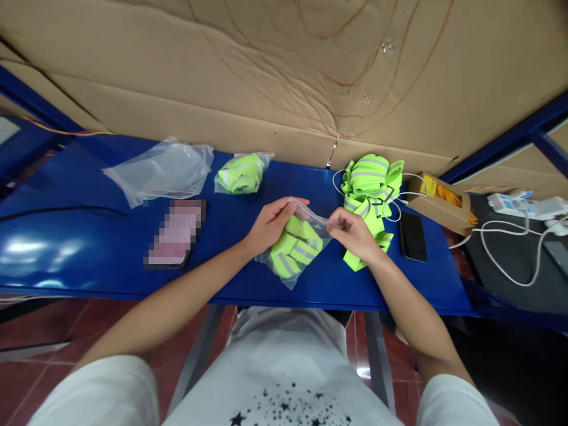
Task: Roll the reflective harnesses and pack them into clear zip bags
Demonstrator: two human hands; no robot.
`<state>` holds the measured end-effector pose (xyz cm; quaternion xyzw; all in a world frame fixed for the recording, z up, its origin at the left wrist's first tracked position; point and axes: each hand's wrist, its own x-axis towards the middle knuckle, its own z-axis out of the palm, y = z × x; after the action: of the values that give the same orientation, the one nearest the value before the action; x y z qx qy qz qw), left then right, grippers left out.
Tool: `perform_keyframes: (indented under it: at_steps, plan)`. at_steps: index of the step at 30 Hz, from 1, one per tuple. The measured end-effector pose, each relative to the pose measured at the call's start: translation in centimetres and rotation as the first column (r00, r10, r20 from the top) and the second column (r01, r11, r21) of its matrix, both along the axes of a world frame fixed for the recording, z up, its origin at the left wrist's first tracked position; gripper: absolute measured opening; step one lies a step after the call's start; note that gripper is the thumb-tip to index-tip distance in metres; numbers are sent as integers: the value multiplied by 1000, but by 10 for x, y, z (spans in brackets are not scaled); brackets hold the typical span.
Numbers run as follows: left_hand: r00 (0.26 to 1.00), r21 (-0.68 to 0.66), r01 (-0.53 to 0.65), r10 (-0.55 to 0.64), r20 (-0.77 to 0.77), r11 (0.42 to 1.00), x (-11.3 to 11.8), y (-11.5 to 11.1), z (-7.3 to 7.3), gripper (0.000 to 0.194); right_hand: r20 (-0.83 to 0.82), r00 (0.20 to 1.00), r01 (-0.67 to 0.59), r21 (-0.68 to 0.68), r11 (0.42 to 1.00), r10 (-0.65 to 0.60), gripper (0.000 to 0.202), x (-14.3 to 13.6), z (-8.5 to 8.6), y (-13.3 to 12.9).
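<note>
The clear bag (316, 225) is thin and crinkly, and bright yellow-green straps (296, 251) with gray stripes sit folded inside. It's right in front of the person, over the blue table (110, 248). The left hand (271, 223) pinches one top corner, and the right hand (354, 234) pinches the other end between thumb and finger. A messy pile of loose straps (370, 177) lies behind the right hand.

1. Looks like a small workshop — blue bench (306, 183), cardboard backing (222, 89).
2. Stock on it: clear bags (164, 174), bagged reflective straps (242, 173), loose strap pile (373, 177).
3. Red tiled floor (177, 343) — power strip (510, 204) at right.
</note>
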<state>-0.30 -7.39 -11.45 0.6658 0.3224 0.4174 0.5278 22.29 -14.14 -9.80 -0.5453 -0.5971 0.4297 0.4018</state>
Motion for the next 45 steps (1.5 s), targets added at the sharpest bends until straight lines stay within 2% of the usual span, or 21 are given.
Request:
perform_keyframes:
  at_steps: [11,16,24,33,38,45]
  plan:
    - [998,-4,55,-55,-28,998,3,-5,-1,45,-12,998,-56,10,998,56,23,-2,-2,-2]
    - [996,10,76,-75,-43,997,3,-8,-2,43,4,1000,-25,16,1000,25,27,-6,-3,-2]
    - [989,52,127,-122,-89,991,5,-13,-3,44,-10,999,-35,27,999,36,22,-7,-9,-3]
    - [981,36,164,-159,-109,986,6,-15,-7,46,15,1000,-19,83,996,18,13,-14,-9,-5]
    - [971,26,181,-174,-167,983,6,-15,-12,52,27,1000,-7,90,996,5,14,-15,-11,-5]
    - [955,7,246,-241,-174,969,7,-18,-13,54,16,1000,5,113,994,-7,16,-15,-18,-4]
